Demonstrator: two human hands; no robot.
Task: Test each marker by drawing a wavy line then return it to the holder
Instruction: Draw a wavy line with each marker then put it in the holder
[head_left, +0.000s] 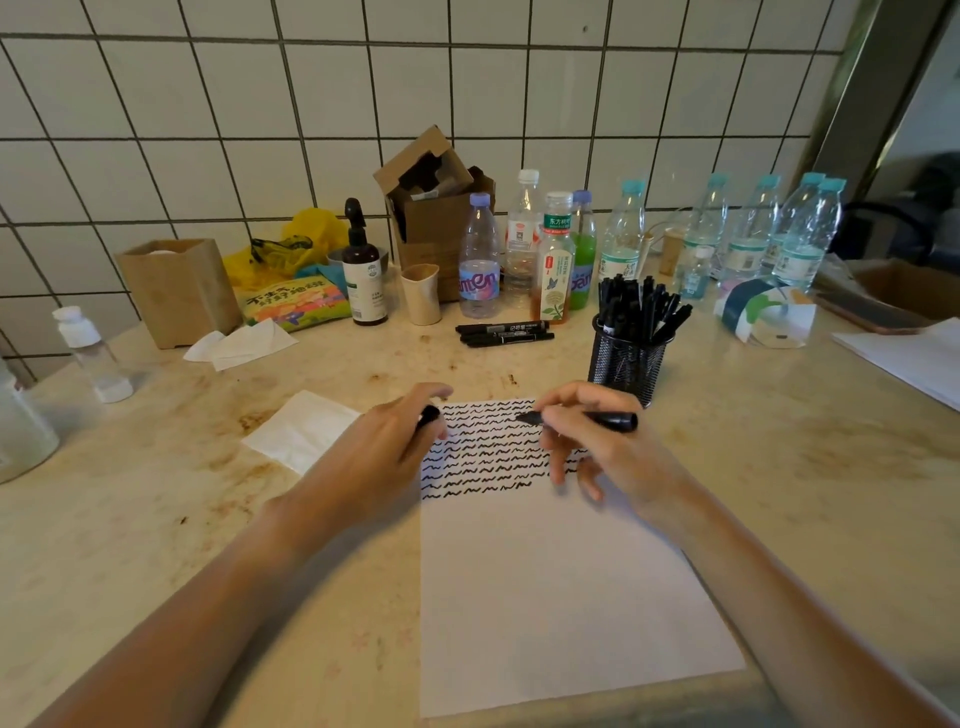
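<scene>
A white sheet of paper (550, 587) lies on the counter, its upper part covered with rows of black wavy lines (483, 457). My right hand (597, 447) grips a black marker (597, 419) with the bare tip pointing left over the top rows. My left hand (395, 447) rests at the paper's left edge and holds the black cap (429, 415). A black mesh holder (626, 358) packed with several black markers (641, 306) stands just behind my right hand. Three more markers (504, 333) lie flat on the counter behind the paper.
A folded tissue (301, 431) lies left of the paper. Along the tiled wall stand several bottles (480, 260), a cardboard box (436, 208), a brown paper bag (179, 291), a pump bottle (363, 265) and a cup (421, 293). More sheets (914, 358) lie at the right.
</scene>
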